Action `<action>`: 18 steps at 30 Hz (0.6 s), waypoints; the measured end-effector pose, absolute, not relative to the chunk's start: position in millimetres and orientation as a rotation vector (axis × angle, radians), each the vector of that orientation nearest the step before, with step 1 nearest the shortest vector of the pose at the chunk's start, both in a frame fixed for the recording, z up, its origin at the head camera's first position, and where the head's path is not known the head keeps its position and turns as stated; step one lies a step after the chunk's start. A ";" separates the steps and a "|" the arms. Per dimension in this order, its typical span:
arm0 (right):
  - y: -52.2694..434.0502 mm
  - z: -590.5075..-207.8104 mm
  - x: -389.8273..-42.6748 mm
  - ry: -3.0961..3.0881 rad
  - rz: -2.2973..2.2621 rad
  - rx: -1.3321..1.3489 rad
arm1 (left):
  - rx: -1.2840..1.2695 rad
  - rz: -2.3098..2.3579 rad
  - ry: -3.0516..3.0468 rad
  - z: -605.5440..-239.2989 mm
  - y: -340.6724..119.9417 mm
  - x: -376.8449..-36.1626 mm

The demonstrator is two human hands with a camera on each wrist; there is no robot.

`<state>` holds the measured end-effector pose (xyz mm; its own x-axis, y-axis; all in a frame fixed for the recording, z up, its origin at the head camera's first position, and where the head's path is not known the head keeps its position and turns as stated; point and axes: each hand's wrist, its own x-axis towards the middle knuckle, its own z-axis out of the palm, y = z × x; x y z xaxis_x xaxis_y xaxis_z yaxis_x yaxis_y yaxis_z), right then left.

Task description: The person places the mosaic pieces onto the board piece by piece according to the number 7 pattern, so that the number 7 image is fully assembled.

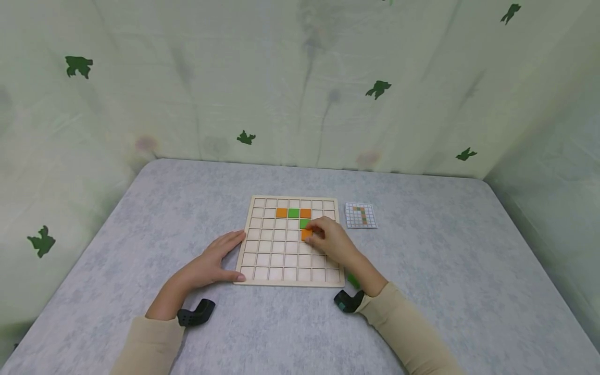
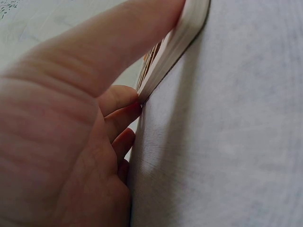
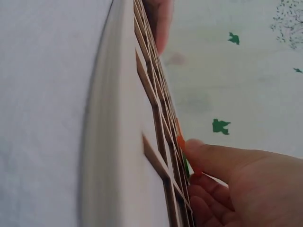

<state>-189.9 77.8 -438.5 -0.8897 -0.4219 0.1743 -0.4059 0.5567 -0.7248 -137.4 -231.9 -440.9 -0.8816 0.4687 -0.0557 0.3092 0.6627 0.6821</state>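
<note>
A wooden grid board [image 1: 276, 255] lies on the grey table. Orange, green and orange tiles [image 1: 293, 212] fill its second row, with a green tile [image 1: 303, 223] below the right one. My right hand [image 1: 328, 240] presses an orange tile [image 1: 306, 234] into the cell under that green one; in the right wrist view the thumb [image 3: 208, 158] rests on the tile's edge [image 3: 180, 142]. My left hand [image 1: 217, 260] lies against the board's left edge [image 2: 175, 47], its thumb [image 2: 109, 45] along the front corner and fingers straight.
A small pattern card [image 1: 360, 215] lies just right of the board. A loose green tile [image 1: 353, 281] sits beside my right wrist. Green fabric with dark prints walls the table on three sides.
</note>
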 end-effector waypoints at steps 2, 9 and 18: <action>77.2 -441.1 -190.1 2.764 -1.260 -0.718 | 0.630 1.026 2.653 -441.8 -231.8 -137.7; 75.5 -442.3 -189.5 2.739 -1.238 -0.682 | 0.625 1.029 2.656 -441.6 -232.8 -136.3; 87.3 -422.8 -187.2 2.657 -1.344 -0.648 | 0.621 1.034 2.655 -440.0 -231.5 -135.8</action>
<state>-187.2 87.3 -422.8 -0.9054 -0.4113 0.1052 -0.3284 0.5215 -0.7875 -135.8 -231.5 -440.0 -0.8850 0.4624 -0.0542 0.3038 0.6620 0.6852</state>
